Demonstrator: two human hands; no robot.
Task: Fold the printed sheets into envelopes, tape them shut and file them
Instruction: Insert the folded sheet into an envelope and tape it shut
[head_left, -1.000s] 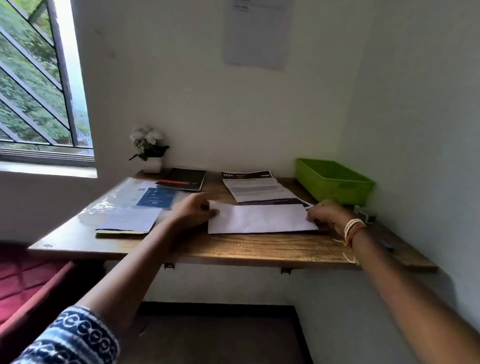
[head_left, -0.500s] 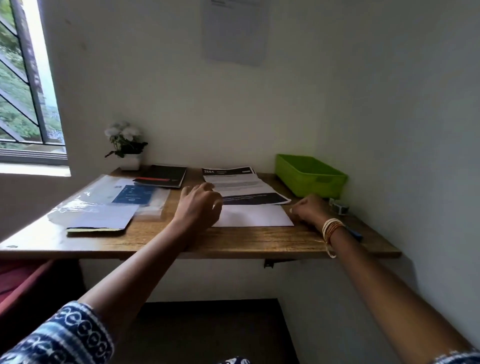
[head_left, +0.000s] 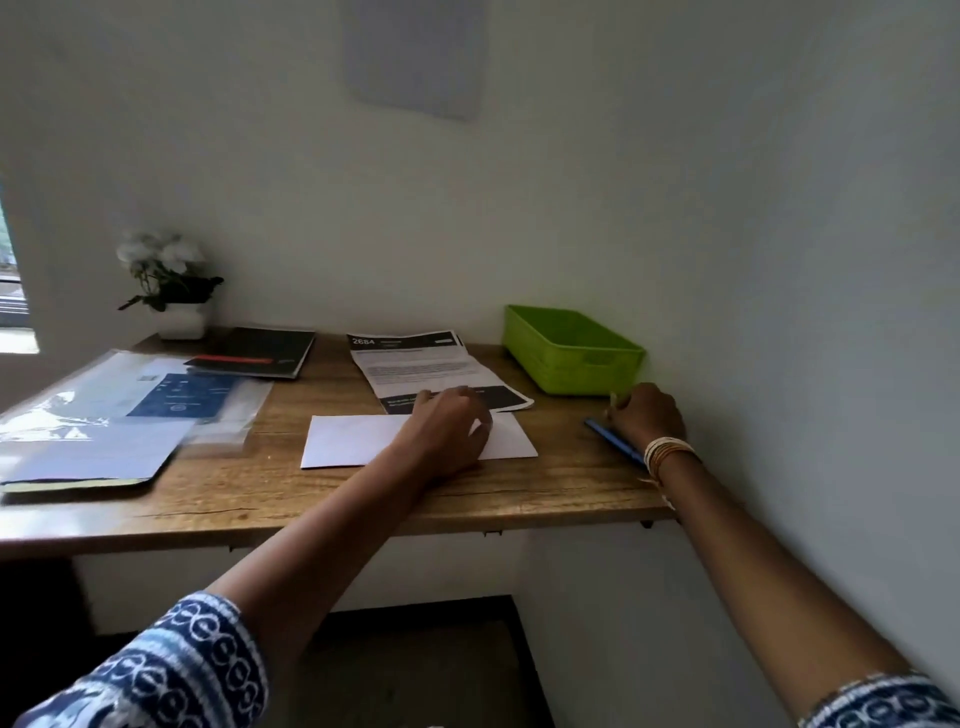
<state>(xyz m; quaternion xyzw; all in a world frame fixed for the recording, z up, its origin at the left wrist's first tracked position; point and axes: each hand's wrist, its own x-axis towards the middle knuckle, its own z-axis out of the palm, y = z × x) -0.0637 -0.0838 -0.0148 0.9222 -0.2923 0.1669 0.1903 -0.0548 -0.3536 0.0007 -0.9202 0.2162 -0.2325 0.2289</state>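
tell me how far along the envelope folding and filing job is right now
Done: one white folded sheet lies flat on the wooden desk. In hand: the left hand rests on it, while the right hand reaches beside the green plastic bin, near a blue pen. Left: no tape shows on the fold, the printed sheet with black bands lies unfolded, and nothing shows inside the bin.

The person has two bare arms and wears a top with short sleeves. The left sleeve (head_left: 171, 670), down at about 7 o'clock, is dark blue with rows of white loops and light blue bands, and the right sleeve (head_left: 883, 701), at about 5 o'clock, has the same print. On the right wrist sits a stack of thin bangles (head_left: 667, 452) in white and gold, with a pale thread hanging from them.
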